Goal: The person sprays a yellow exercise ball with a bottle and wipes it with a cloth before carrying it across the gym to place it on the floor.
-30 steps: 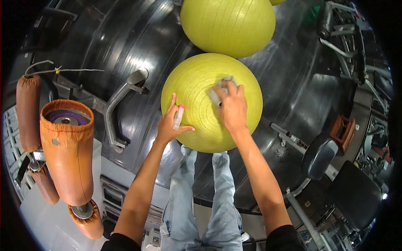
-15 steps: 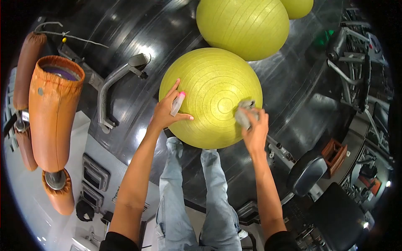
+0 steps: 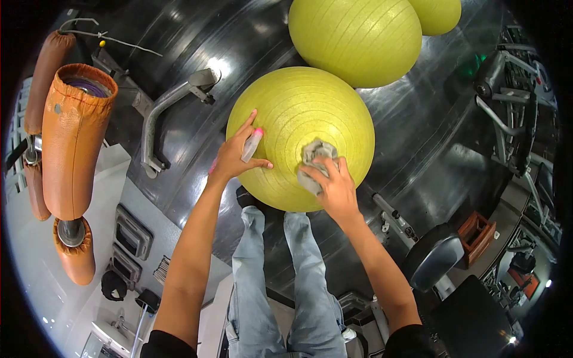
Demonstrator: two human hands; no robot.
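Observation:
A large yellow-green exercise ball [image 3: 292, 107] stands on the dark floor right in front of my legs. My right hand [image 3: 334, 190] presses a crumpled grey cloth [image 3: 313, 156] against the ball's near side. My left hand [image 3: 234, 156] rests on the ball's left flank and holds a small spray bottle [image 3: 252, 145] with a pink cap between thumb and fingers.
A second yellow-green ball [image 3: 356, 37] lies just behind the first, a third [image 3: 439, 13] at the top right. Orange padded rollers [image 3: 74, 140] hang at the left, with a curved metal bar [image 3: 164, 116] beside them. Black padded seats [image 3: 431, 261] and gym machines [image 3: 513, 113] fill the right side.
My right hand has carried the cloth from the ball's top to its right side, then back left onto the near side. My left hand has stayed on the ball with the bottle.

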